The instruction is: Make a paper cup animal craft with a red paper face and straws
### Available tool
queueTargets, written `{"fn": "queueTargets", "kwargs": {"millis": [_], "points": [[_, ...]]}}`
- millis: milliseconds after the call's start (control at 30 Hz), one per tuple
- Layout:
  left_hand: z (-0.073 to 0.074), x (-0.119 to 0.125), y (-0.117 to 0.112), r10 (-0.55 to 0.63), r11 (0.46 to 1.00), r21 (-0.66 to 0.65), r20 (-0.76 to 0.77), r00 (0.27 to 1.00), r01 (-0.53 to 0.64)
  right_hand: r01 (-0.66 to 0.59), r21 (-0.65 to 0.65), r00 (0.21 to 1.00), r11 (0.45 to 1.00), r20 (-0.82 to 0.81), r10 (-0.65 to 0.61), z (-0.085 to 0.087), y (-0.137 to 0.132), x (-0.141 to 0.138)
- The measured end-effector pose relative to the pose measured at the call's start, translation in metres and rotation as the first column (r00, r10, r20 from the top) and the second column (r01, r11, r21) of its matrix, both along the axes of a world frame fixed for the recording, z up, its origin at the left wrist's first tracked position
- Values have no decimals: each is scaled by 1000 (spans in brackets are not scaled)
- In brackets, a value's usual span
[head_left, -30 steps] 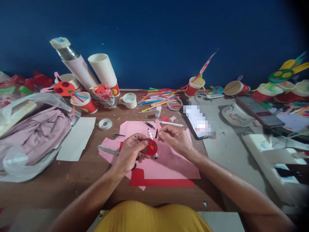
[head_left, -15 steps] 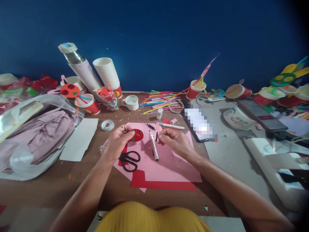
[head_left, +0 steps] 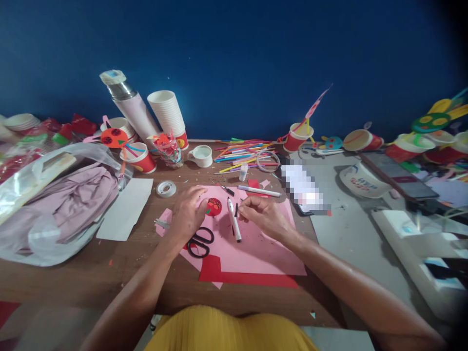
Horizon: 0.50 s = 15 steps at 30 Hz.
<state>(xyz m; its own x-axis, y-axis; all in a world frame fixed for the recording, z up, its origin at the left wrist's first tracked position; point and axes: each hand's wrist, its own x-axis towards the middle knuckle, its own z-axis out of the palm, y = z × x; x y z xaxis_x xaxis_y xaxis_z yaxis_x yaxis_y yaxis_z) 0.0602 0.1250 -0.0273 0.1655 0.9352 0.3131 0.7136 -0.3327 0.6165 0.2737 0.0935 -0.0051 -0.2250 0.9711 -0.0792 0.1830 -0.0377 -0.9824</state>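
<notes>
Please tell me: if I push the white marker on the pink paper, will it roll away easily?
The white marker will probably roll easily, because its barrel looks round and it lies on flat pink paper. It seems stiff and light, likely plastic. Lying so close to the right hand, it could shift with a small bump.

Head-worn view — looking down across the table (head_left: 66,285).
</notes>
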Motion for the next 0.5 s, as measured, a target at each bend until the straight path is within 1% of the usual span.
{"fn": "queueTargets", "kwargs": {"millis": [33, 67, 100, 133, 167, 200, 233, 267, 300, 333, 367, 400, 500], "points": [[3, 0, -1, 14, 999, 43, 32, 999, -15, -2, 0, 1000, 1000, 9, 2, 0, 0, 0], [8, 1, -3, 23, 999, 40, 79, 997, -26, -4, -4, 1000, 1000, 16, 4, 0, 0, -1], [12, 3, -5, 22, 1000, -3, 142, 990, -22, -6, -10, 1000, 1000, 19, 6, 0, -1, -1], [17, 6, -9, 23, 995, -105, 218, 976, 0, -11, -15, 1000, 1000, 20, 12, 0, -1, -2], [22, 9, -12, 24, 967, -248, 297, 955, 53, -22, -14, 999, 1000, 23, 22, -1, -1, -2], [26, 13, -17, 29, 918, -375, 389, 921, 130, -37, -6, 999, 999, 29, 37, -1, -1, -3], [29, 17, -20, 42, 857, -471, 469, 882, 210, -53, 7, 998, 999, 41, 53, -1, -2, -3], [31, 21, -24, 63, 790, -547, 521, 851, 276, -69, 24, 996, 997, 58, 67, -2, -2, -4], [32, 25, -27, 87, 735, -598, 551, 830, 320, -81, 37, 994, 996, 81, 78, -2, -2, -4], [32, 27, -29, 108, 694, -629, 571, 814, 349, -91, 46, 991, 995, 105, 85, -3, -3, -4], [31, 30, -30, 125, 667, -649, 582, 804, 366, -96, 51, 988, 994, 127, 89, -3, -3, -4], [31, 31, -30, 138, 652, -659, 589, 796, 375, -102, 54, 985, 993, 147, 93, -4, -3, -3], [31, 33, -30, 167, 646, -663, 606, 778, 378, -134, 64, 973, 989, 198, 119, -3, -4, -2]]}}
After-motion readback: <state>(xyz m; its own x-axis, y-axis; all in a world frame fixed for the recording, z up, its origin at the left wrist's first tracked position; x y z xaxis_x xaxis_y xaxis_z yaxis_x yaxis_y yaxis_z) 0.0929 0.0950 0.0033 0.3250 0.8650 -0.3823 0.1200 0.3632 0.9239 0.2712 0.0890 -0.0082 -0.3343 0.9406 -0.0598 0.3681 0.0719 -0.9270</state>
